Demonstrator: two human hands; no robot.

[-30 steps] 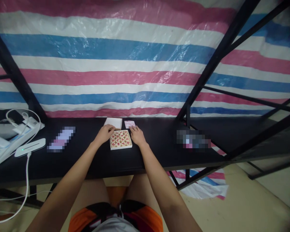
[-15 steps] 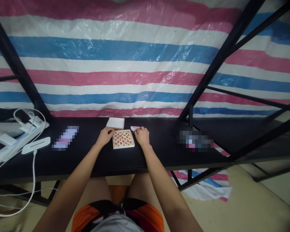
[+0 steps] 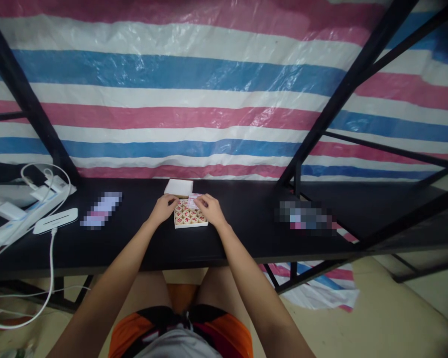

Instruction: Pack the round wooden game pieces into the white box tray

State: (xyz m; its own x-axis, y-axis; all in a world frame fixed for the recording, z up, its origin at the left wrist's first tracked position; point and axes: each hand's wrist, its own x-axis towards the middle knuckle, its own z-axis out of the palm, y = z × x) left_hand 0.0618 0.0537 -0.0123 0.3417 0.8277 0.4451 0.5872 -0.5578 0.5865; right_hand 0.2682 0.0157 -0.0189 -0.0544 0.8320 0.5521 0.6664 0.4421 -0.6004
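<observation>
A shallow white box (image 3: 191, 225) sits on the black desk in front of me, filled with round xiangqi pieces (image 3: 186, 214) marked with red characters. Curled at its back left corner, my left hand (image 3: 162, 209) is closed on the rim. My right hand (image 3: 212, 210) pinches a small pink-and-white printed paper (image 3: 192, 200) above the back right of the box, covering some of the pieces. Just behind the box lies a white box lid (image 3: 179, 187).
A blurred-out phone-like object (image 3: 102, 210) lies to the left. Farther left are a power strip (image 3: 26, 211) with white cables and a white flat device (image 3: 56, 221). A blurred dark item (image 3: 306, 217) rests at right. Black metal posts (image 3: 313, 134) frame the desk before striped sheeting.
My right hand has moved left with the paper, from the desk beside the box to over the pieces. My left hand stays at the box corner, its fingers slightly farther over the rim.
</observation>
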